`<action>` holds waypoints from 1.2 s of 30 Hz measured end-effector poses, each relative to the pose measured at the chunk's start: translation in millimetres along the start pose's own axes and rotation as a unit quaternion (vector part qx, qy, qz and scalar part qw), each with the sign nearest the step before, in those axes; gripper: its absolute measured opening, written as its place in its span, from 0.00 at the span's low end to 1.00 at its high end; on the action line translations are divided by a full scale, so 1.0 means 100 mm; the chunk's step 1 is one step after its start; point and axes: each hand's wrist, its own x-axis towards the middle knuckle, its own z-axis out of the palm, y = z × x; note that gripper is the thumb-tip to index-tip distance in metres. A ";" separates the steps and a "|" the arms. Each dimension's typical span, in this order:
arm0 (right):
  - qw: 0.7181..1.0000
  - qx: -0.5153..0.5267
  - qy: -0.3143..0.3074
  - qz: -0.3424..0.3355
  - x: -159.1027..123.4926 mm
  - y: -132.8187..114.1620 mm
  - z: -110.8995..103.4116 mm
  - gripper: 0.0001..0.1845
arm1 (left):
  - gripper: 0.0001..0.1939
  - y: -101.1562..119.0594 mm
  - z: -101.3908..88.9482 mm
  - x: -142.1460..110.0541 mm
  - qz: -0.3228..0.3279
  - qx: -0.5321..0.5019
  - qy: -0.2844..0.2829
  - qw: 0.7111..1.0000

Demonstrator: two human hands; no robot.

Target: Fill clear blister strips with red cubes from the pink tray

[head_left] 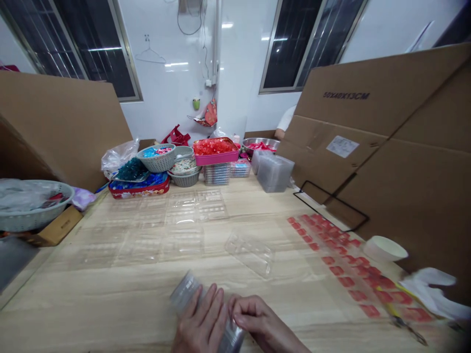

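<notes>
Head view, near edge of the tabletop (110,314): stack of clear plastic trays (186,294), long axis slanting from lower right up toward upper left, gripped from both sides. Left hand (200,318) curled around its middle, right hand (259,318) closed over its near end (neither hand spread wide). Just ahead, a loose clear tray (250,253); farther right, rows of red labels (340,260).
</notes>
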 end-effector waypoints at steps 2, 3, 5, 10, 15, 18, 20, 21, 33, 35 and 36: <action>1.000 0.005 -0.006 0.005 0.00 -0.02 0.02 0.18 | 0.13 0.01 0.00 0.00 -0.004 -0.003 0.002 1.000; 1.000 -0.007 -0.010 -0.001 0.00 -0.02 0.03 0.19 | 0.13 0.01 0.00 0.00 -0.003 -0.004 0.002 1.000; 0.998 -0.061 -0.009 -0.029 0.00 -0.02 0.02 0.21 | 0.13 0.01 0.01 0.00 0.000 -0.005 0.002 1.000; 0.979 -0.175 0.065 -0.081 0.03 0.00 -0.10 0.21 | 0.13 0.01 0.04 0.01 0.002 -0.013 0.015 1.000; 0.962 -0.219 0.142 -0.078 0.13 0.02 -0.49 0.19 | 0.12 0.00 0.03 -0.04 0.015 -0.013 0.019 1.000; 0.919 -0.329 0.198 -0.092 0.15 -0.03 -0.76 0.18 | 0.11 -0.02 0.01 -0.12 0.022 0.007 0.004 1.000; 0.860 -0.415 0.264 -0.138 0.12 -0.09 -0.83 0.15 | 0.11 -0.03 0.01 -0.18 0.021 0.018 0.002 1.000; 0.832 -0.440 0.292 -0.167 0.10 -0.13 -0.81 0.13 | 0.11 -0.03 0.01 -0.21 0.024 0.022 -0.002 0.999; 0.994 -0.086 -0.032 -0.054 0.04 0.10 0.10 0.21 | 0.10 -0.09 0.01 -0.20 0.048 0.010 -0.004 0.999; 0.995 -0.076 -0.035 -0.052 0.07 0.17 0.10 0.22 | 0.10 -0.13 -0.02 -0.26 0.058 0.016 -0.023 0.998; 0.995 -0.080 -0.030 -0.055 0.09 0.20 0.10 0.23 | 0.10 -0.15 -0.03 -0.30 0.063 0.021 -0.028 0.997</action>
